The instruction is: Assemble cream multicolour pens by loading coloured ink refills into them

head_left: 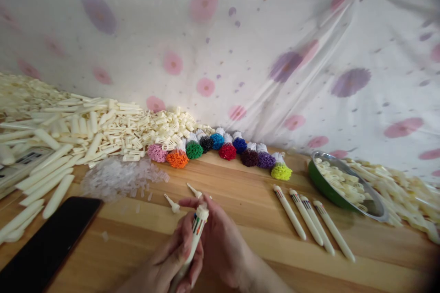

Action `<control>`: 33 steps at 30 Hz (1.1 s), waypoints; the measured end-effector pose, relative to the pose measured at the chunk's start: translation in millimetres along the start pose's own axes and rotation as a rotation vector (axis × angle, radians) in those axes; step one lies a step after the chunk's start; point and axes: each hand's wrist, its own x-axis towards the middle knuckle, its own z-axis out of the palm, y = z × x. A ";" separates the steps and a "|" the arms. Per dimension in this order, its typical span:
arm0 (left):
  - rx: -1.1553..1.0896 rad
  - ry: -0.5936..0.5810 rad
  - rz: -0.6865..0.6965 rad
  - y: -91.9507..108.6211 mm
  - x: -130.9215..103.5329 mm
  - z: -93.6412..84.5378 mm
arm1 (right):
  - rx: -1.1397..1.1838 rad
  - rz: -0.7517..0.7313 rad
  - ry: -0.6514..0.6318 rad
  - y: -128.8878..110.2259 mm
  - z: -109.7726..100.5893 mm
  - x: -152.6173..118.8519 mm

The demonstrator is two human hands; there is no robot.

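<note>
My left hand (pixel 172 256) is wrapped round the cream barrel of a multicolour pen (pixel 195 238), which is held tilted with its top end up and away from me. Several coloured sliders show in the slots near that end. Around the pen's top my right hand (pixel 223 238) is curled, fingertips touching it; part of its grip is hidden behind the pen. Just beyond the hands, a small cream pointed part (pixel 172 204) lies on the table, and a second pointed part (pixel 194 190) is close to my right fingertips.
Bundles of coloured refills (pixel 227 149) stand in a row at the back. Cream pen barrels (pixel 51 178), slotted caps (pixel 175 126) and clear small pieces (pixel 120 176) are heaped left, near a black phone (pixel 51 242). Right are several finished-looking pens (pixel 333 229) and a green bowl (pixel 323 183).
</note>
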 end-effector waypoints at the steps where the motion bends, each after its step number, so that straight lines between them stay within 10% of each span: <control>1: 0.025 -0.003 0.002 -0.4 -0.3 0.2 | 0.009 0.016 0.008 -1.2 0.3 0.0; 33: -0.633 -0.271 0.043 -19.3 13.2 -11.5 | 0.109 -0.102 -0.006 14.7 2.1 -3.3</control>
